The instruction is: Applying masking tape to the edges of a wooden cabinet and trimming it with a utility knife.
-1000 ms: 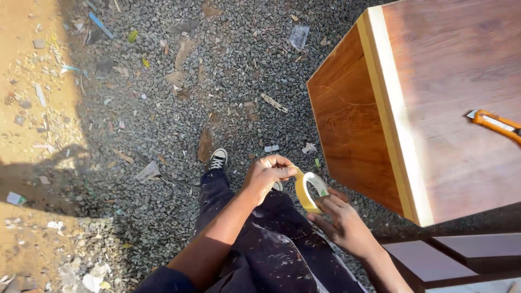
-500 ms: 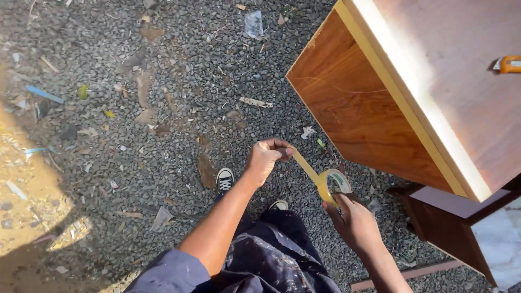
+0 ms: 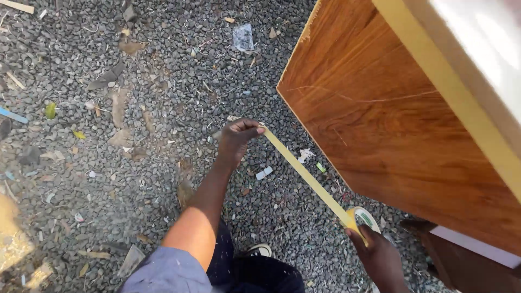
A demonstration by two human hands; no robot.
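Fingers of the left hand (image 3: 237,138) pinched the free end of a yellow tape strip (image 3: 304,174), which ran taut and slanting down to the tape roll (image 3: 362,220) gripped in the right hand (image 3: 377,255). Just right of the strip stood a wooden cabinet (image 3: 391,130), its brown side panel facing the hands. Below both hands lay grey gravel (image 3: 135,163) strewn with scraps, and a shoe (image 3: 260,250) showed between the arms.

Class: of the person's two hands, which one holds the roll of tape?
The right hand grips the yellow tape roll; the left hand only pinches the pulled-out strip's free end.
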